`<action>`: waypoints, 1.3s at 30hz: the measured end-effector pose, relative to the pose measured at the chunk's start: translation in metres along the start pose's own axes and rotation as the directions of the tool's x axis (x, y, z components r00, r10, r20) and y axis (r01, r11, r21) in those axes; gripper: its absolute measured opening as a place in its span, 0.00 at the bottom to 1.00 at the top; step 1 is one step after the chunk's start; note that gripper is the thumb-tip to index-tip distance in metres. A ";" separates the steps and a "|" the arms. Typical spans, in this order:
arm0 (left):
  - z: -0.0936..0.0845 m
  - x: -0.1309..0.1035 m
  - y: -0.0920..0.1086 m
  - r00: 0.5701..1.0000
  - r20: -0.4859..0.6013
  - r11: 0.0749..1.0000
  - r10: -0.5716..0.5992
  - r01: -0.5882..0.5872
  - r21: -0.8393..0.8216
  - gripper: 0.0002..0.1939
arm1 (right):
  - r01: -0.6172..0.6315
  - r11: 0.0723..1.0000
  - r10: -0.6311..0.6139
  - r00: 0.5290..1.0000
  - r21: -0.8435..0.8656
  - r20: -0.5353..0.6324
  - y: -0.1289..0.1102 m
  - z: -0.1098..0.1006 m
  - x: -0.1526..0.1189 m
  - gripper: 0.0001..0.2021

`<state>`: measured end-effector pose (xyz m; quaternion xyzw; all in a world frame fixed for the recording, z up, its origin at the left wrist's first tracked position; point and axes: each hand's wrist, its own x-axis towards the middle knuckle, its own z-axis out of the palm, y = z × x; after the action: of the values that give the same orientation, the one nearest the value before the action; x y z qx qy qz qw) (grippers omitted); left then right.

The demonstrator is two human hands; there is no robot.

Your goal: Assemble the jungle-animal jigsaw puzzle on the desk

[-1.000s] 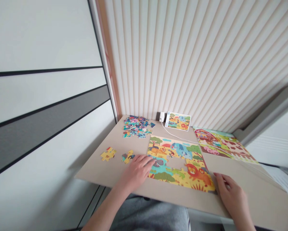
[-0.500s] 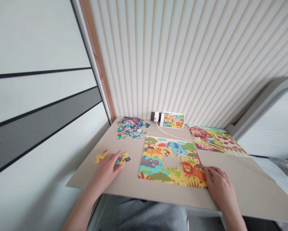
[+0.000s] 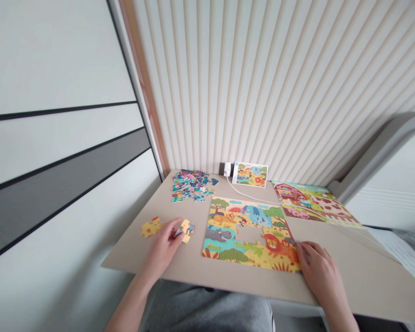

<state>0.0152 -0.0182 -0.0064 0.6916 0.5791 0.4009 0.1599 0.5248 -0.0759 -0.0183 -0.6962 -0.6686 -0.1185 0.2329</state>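
My left hand pinches a yellow jigsaw piece between thumb and fingers, tilted above the left part of the table. Just beyond those fingers lie a few more yellow loose pieces. A partly assembled animal jigsaw puzzle lies in the middle, with a gap at its centre where tabletop shows. Lions, an elephant and a hippo are pictured on it. My right hand rests on the table with loosely bent fingers, its fingertips against the puzzle's lower right edge; I see nothing held in it.
A heap of blue and purple jigsaw pieces sits at the back left. Against the pleated blind leans a picture card, beside a white charger whose cable crosses the table. A farm puzzle lies at the back right.
My left hand has closed on a yellow piece and raised and tilted it, moving slightly right. My right hand stays at the puzzle's edge. The view has shifted a little.
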 end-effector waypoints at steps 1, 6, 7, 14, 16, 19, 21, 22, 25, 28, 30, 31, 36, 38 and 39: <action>0.002 -0.001 0.002 1.000 -0.001 1.000 0.003 -0.003 0.022 0.20 | 0.006 1.000 -0.006 1.000 0.002 -0.001 0.002 0.001 0.000 0.20; -0.004 -0.005 0.008 1.000 -0.018 0.978 0.023 -0.019 0.210 0.25 | 0.039 0.999 -0.039 0.999 -0.013 0.000 0.014 0.010 -0.002 0.21; -0.010 -0.004 0.006 0.999 -0.039 0.955 0.020 -0.007 0.295 0.25 | 0.045 0.999 -0.044 0.999 -0.019 0.002 0.016 0.011 -0.003 0.21; -0.069 0.002 -0.038 0.987 -0.019 0.813 -0.157 0.140 0.565 0.30 | 0.058 0.997 -0.057 0.998 -0.050 0.024 0.016 0.010 -0.003 0.21; -0.077 0.003 -0.045 0.987 0.034 0.840 -0.159 0.117 0.530 0.30 | 0.057 0.997 -0.056 0.998 -0.047 0.022 0.014 0.009 -0.003 0.21; -0.077 0.002 -0.045 0.993 0.051 0.889 -0.109 0.074 0.453 0.30 | 0.044 0.998 -0.044 0.999 -0.038 0.015 0.012 0.008 -0.002 0.21; -0.071 0.002 -0.041 0.997 0.046 0.926 -0.060 0.039 0.375 0.30 | 0.033 0.999 -0.032 0.999 -0.022 0.008 0.009 0.007 -0.002 0.21; -0.067 0.002 -0.038 0.999 0.042 0.942 -0.035 0.019 0.335 0.30 | 0.024 1.000 -0.024 1.000 -0.011 0.006 0.007 0.006 -0.002 0.21; -0.052 0.003 -0.027 0.998 0.020 0.967 0.060 -0.063 0.248 0.30 | -0.019 0.999 0.019 1.000 0.041 -0.019 0.000 -0.002 0.001 0.21; -0.034 0.002 -0.006 0.982 0.033 0.965 0.186 -0.189 0.183 0.30 | -0.109 0.977 0.122 0.990 0.185 -0.065 -0.016 -0.015 0.004 0.22; -0.021 0.000 0.014 0.958 0.090 0.951 0.272 -0.282 0.126 0.31 | -0.231 0.904 0.261 0.964 0.361 -0.038 -0.037 -0.026 0.004 0.22; -0.014 -0.002 0.025 0.938 0.135 0.938 0.320 -0.333 0.096 0.31 | -0.282 0.847 0.311 0.950 0.451 0.010 -0.052 -0.031 0.003 0.22; 0.014 -0.010 0.080 0.781 0.315 0.829 0.539 -0.558 -0.034 0.36 | -0.294 0.655 0.122 0.950 0.696 0.286 -0.143 -0.043 -0.007 0.19; 0.023 -0.010 0.094 0.713 0.352 0.777 0.607 -0.625 -0.072 0.36 | -0.288 0.604 0.017 0.937 0.743 0.349 -0.171 -0.042 -0.008 0.18; 0.026 -0.009 0.099 0.685 0.358 0.753 0.634 -0.653 -0.085 0.36 | -0.288 0.583 -0.002 0.934 0.760 0.356 -0.180 -0.040 -0.008 0.18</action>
<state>0.1013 -0.0480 0.0416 0.9161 0.2691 0.2811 0.0965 0.3530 -0.1031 0.0423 -0.5782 -0.6187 0.3282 0.4185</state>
